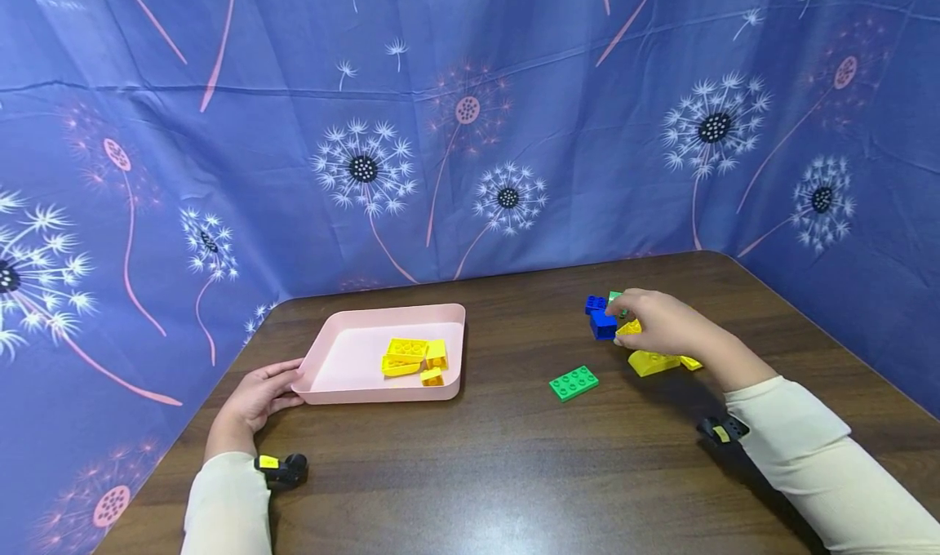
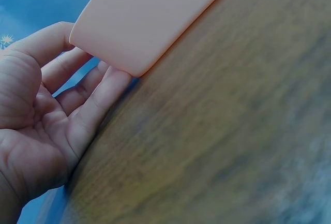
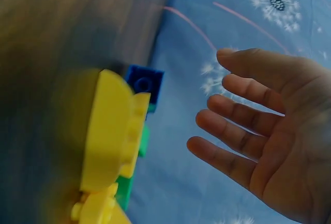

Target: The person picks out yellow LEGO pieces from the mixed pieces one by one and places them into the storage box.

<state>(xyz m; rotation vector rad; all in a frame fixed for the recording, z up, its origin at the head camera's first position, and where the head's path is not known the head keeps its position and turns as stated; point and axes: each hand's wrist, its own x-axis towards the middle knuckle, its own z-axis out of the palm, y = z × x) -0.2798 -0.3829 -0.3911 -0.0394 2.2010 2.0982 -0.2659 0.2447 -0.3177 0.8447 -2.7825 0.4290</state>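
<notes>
My left hand (image 1: 257,393) is at the left end of a pink tray (image 1: 312,382), its fingers touching the tray's end wall. In the left wrist view, the left hand (image 2: 49,105) has its fingertips against the tray wall (image 2: 139,22). Several yellow bricks (image 1: 406,348) lie in the tray. My right hand (image 1: 664,322) hovers over a loose group of bricks, with blue bricks (image 1: 603,324) and yellow bricks (image 1: 652,363) around it. In the right wrist view the right hand (image 3: 269,125) has loosely extended fingers, holding nothing, apart from the yellow bricks (image 3: 106,136).
A flat green brick (image 1: 574,383) lies alone on the brown wooden table (image 1: 477,473), between tray and brick group. Another green brick (image 1: 615,297) is partly hidden behind the right hand. A blue dandelion-print cloth (image 1: 587,196) hangs behind the table.
</notes>
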